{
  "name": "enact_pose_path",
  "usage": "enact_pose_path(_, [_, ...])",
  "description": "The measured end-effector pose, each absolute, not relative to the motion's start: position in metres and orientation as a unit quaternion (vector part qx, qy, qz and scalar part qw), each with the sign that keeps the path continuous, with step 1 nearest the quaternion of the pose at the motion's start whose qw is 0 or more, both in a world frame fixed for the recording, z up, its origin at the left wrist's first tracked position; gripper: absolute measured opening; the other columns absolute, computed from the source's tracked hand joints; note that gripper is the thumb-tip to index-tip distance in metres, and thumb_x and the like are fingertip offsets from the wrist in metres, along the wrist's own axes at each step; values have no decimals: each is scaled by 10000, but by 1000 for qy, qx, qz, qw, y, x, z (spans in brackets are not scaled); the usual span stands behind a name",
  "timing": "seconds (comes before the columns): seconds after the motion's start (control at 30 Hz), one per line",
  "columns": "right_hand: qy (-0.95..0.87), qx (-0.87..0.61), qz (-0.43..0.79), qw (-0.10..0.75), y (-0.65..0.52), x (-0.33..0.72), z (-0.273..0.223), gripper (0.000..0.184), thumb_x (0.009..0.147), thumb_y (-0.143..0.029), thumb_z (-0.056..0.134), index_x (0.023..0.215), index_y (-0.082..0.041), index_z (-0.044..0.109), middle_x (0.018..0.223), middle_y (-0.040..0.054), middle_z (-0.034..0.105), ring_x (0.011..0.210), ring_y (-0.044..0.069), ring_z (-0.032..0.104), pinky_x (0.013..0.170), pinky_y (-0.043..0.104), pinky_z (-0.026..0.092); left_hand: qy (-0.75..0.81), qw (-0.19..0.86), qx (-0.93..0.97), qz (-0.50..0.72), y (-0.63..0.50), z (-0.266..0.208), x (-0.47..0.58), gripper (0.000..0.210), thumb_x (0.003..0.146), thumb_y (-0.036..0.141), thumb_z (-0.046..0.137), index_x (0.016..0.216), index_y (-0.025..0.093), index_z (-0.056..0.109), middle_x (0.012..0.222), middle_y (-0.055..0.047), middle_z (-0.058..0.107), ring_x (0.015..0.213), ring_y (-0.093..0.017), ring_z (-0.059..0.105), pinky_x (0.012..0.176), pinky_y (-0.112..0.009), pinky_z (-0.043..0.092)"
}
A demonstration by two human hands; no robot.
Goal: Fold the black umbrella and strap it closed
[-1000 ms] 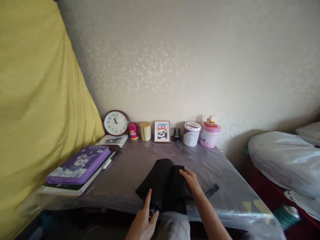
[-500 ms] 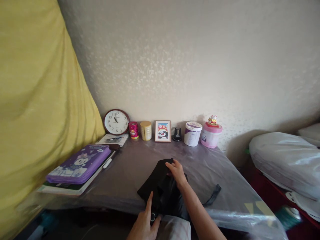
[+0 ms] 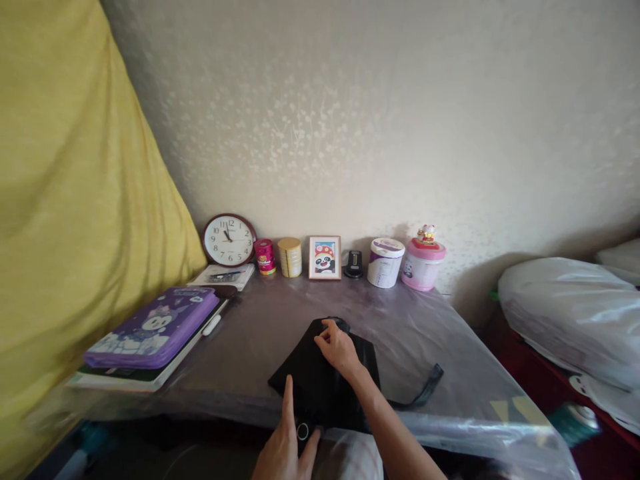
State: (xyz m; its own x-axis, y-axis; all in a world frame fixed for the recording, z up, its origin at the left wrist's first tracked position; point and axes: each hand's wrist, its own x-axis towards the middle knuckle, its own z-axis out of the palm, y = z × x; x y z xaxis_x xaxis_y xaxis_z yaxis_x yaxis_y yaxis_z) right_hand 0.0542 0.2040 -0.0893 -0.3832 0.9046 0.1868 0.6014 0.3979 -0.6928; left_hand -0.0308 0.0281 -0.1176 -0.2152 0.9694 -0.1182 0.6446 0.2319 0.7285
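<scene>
The black umbrella (image 3: 320, 377) at the desk's (image 3: 260, 333) front edge looks light and floppy. The left hand (image 3: 285, 447) grips its handle end, forefinger outstretched; the right hand (image 3: 337, 347) pinches the soft cloth, best gathered there.

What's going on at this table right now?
A person has both hands on a folded black umbrella lying on the plastic-covered table. The left hand grips its near end, forefinger stretched along the fabric; the right hand presses the folds at the far end. Its strap trails loose to the right. A purple case lies to the left.
</scene>
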Motion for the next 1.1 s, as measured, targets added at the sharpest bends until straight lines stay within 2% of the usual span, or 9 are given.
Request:
enact_pose_path(0.07, [-799,-476,248,271,202,52,-89,344,750,-178,527,1093,-175,526,801,9,699,752,162,642,673,249,424,724,272,570,276,26,-111,-27,738,861,281,351,1405,139,-128,1455,-136,245,1192,-177,473,909,-218,389])
enact_pose_path(0.13, [-806,-474,233,268,200,51,-88,340,752,-167,518,1091,-182,531,798,5,698,751,161,641,668,246,425,724,263,592,239,27,-106,-25,730,852,275,379,1416,185,-76,1407,-115,359,1114,-182,543,879,-219,406])
enact_pose_path(0.23, [-814,-461,218,279,194,52,-87,310,756,-146,511,1060,-185,556,786,4,688,756,161,633,670,248,437,729,264,610,163,34,-106,-25,717,840,250,419,1421,229,0,1197,-90,589,978,-191,622,824,-236,430])
enact_pose_path(0.37, [-847,-359,194,340,174,69,-87,193,808,-160,491,949,-208,612,874,18,666,828,151,604,757,262,455,729,278,609,145,39,-113,-29,647,876,241,341,1422,187,-1,966,-99,689,855,-208,659,745,-257,452])
enact_pose_path(0.47, [-869,-272,177,374,157,86,-91,196,868,-187,444,946,-212,622,978,38,650,946,151,569,858,291,437,726,286,603,165,40,-119,-31,638,885,243,323,1421,160,-13,996,-102,684,898,-196,652,789,-240,435])
enact_pose_path(0.6, [-894,-234,145,354,164,96,-100,217,884,-217,445,1006,-214,625,1088,46,636,1104,170,504,968,351,382,729,292,595,172,40,-122,-30,652,885,236,331,1419,169,-36,1137,-93,632,925,-177,646,790,-211,431])
enact_pose_path(0.73, [-897,-275,91,333,208,89,-109,260,893,-237,426,1076,-212,608,1172,57,607,1175,195,465,1012,413,330,731,297,591,167,40,-119,-29,677,877,221,346,1416,162,-60,1202,-93,591,937,-165,642,769,-190,435])
enact_pose_path(0.93, [-821,-472,24,322,247,85,-105,296,892,-212,397,1118,-179,585,1210,105,577,1147,221,497,959,407,377,732,313,581,170,41,-122,-31,698,880,242,348,1405,99,-88,1031,-131,674,926,-181,648,768,-208,440])
enact_pose_path(1.1, [-867,-386,50,310,200,75,-102,271,889,-210,424,1104,-175,585,1232,96,562,1202,212,445,1030,422,282,716,319,587,201,42,-132,-33,668,883,230,317,1406,62,-62,1101,-153,640,971,-176,631,803,-207,430])
